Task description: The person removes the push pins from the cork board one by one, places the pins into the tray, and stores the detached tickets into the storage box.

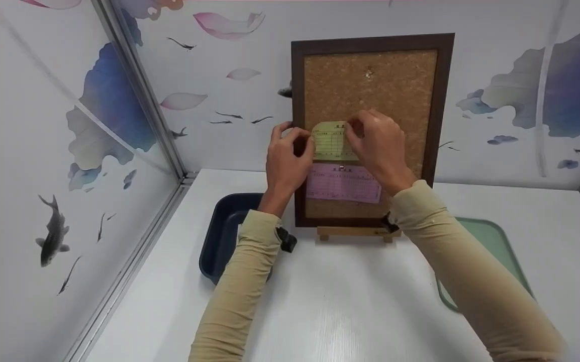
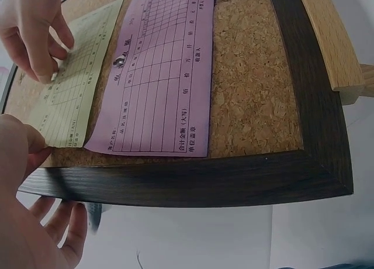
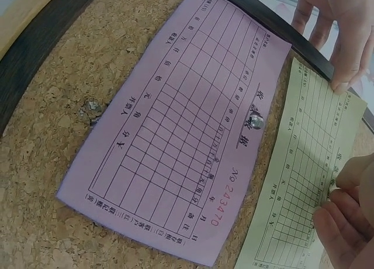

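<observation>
A corkboard (image 1: 370,90) in a dark wooden frame stands upright on a small wooden easel (image 1: 358,232). On its cork lies a yellow-green receipt slip (image 1: 327,143), just above a pink receipt slip (image 2: 158,76) held by a shiny push pin (image 3: 256,121). My left hand (image 1: 290,161) pinches the green slip's left edge against the board, its other fingers beyond the frame's edge. Near the green slip's upper middle, my right hand (image 1: 380,143) holds its thumb and fingertips together on a small pale push pin (image 2: 55,76), mostly hidden by the fingers.
A dark blue tray (image 1: 214,241) is on the white table left of the board, partly behind my left arm. To the right, a green tray (image 1: 496,236) lies partly under my right forearm. More shiny pins (image 1: 368,74) stick in the upper cork. Printed panels enclose the table.
</observation>
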`<state>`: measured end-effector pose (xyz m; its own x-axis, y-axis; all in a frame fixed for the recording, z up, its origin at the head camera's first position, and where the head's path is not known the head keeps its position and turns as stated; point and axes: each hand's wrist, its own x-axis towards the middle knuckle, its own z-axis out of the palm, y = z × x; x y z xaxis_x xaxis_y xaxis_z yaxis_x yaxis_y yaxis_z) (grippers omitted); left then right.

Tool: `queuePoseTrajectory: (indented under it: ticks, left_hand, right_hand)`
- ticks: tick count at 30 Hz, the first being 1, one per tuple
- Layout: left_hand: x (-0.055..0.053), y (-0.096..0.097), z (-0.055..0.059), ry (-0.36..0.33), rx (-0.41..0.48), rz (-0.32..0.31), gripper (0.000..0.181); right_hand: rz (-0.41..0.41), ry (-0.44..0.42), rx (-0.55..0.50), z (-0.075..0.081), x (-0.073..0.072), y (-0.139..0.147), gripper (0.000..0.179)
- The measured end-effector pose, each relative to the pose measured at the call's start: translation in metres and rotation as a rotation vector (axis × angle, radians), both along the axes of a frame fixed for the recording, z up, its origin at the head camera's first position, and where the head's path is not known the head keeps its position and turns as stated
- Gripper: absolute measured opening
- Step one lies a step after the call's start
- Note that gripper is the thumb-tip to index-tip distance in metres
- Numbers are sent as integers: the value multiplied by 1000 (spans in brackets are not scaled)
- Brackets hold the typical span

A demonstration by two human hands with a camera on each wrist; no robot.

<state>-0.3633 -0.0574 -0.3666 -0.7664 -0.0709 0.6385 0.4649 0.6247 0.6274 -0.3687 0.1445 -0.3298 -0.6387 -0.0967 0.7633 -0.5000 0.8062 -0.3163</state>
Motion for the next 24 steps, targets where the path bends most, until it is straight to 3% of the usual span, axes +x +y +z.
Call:
queuePoseTrajectory:
  ticks: [24]
  left_hand:
    - [2, 3, 1, -37, 22, 17, 18]
  right_hand:
    - [3, -51, -16, 1, 7, 8, 21]
